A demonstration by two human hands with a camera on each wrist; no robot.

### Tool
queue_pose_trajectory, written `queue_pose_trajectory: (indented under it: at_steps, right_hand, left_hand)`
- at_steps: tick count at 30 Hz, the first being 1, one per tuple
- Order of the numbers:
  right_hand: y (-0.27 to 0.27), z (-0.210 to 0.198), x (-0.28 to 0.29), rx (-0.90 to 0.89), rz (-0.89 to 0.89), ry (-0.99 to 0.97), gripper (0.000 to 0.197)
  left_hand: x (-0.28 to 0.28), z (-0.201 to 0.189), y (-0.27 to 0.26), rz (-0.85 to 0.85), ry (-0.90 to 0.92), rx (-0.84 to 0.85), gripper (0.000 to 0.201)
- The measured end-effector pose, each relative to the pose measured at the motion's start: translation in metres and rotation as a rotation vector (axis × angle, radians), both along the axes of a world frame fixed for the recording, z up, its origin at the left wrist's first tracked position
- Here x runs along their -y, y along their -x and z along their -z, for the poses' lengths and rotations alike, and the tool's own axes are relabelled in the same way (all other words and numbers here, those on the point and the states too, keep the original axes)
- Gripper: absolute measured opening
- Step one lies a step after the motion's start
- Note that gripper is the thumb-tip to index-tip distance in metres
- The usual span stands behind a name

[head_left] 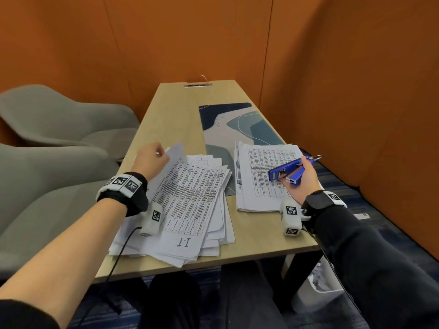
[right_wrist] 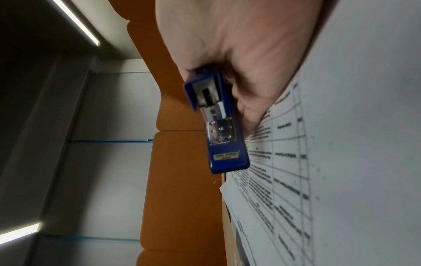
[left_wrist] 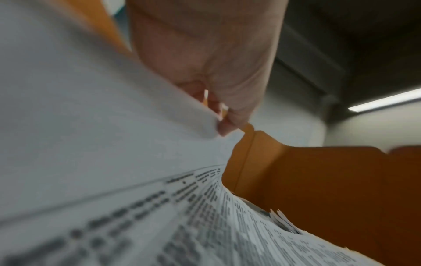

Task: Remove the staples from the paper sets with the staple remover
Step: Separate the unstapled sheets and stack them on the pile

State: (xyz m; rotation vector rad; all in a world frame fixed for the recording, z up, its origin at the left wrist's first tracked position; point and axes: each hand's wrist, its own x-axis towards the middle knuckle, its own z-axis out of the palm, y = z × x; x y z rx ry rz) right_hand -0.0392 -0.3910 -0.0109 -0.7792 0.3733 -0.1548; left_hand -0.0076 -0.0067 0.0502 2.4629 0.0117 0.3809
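Observation:
A fanned heap of printed paper sets [head_left: 190, 210] lies on the near left of the wooden table [head_left: 261, 243]. My left hand [head_left: 152, 157] pinches the far corner of the top sheet [head_left: 175, 150] and lifts it off the heap; in the left wrist view the fingertips [left_wrist: 224, 128] clamp that white corner [left_wrist: 205, 124]. A second, neater stack [head_left: 259, 176] lies to the right. Above it my right hand [head_left: 306, 176] grips a blue staple remover [head_left: 289, 170] with its metal tip [head_left: 317, 157] pointing away to the right. The right wrist view shows the tool's blue body [right_wrist: 224, 129] in my palm.
A blue-grey patterned desk mat [head_left: 240, 124] runs along the table's far right half, partly under the right stack. Grey chairs [head_left: 59, 119] stand to the left. Orange padded walls [head_left: 356, 91] close in behind and right. A white bin [head_left: 323, 279] sits under the table's right corner.

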Motion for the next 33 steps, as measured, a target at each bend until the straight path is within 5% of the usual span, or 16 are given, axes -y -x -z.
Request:
queue_pose_trajectory:
  at_steps: [5,11,15,17,20,24,27,33]
  right_hand:
    - [0.004,-0.001,-0.002,-0.012,0.007,0.039,0.041]
    - [0.013,-0.02,0.014,-0.059,-0.087,-0.001,0.036]
    - [0.024,-0.045,0.048,-0.052,-0.166,0.019,0.06]
    - [0.03,-0.065,0.062,-0.036,-0.155,0.12,0.048]
    - [0.039,-0.095,0.075,-0.006,-0.115,0.29,0.025]
    - [0.048,-0.125,0.078,0.033,-0.14,0.594,0.036]
    - [0.057,-0.138,0.073,0.117,-0.128,0.658,0.034]
    - [0.065,-0.119,0.035,0.0,-0.546,1.114,0.017]
  left_hand:
    - [0.023,-0.036,0.008,0.238,-0.019,-0.25,0.057]
    - [0.055,-0.096,0.04,0.606,0.437,-0.313,0.005]
    - [0.082,-0.107,0.049,0.702,0.591,-0.085,0.018]
    - [0.094,-0.092,0.043,0.735,0.606,-0.074,0.024]
    - [0.116,-0.061,0.031,0.662,0.531,-0.156,0.022]
    - [0.149,-0.023,0.025,0.459,0.286,-0.109,0.024]
    - [0.166,-0.006,0.027,0.224,0.29,-0.083,0.031]
    - [0.171,0.019,0.047,0.229,0.35,-0.199,0.031]
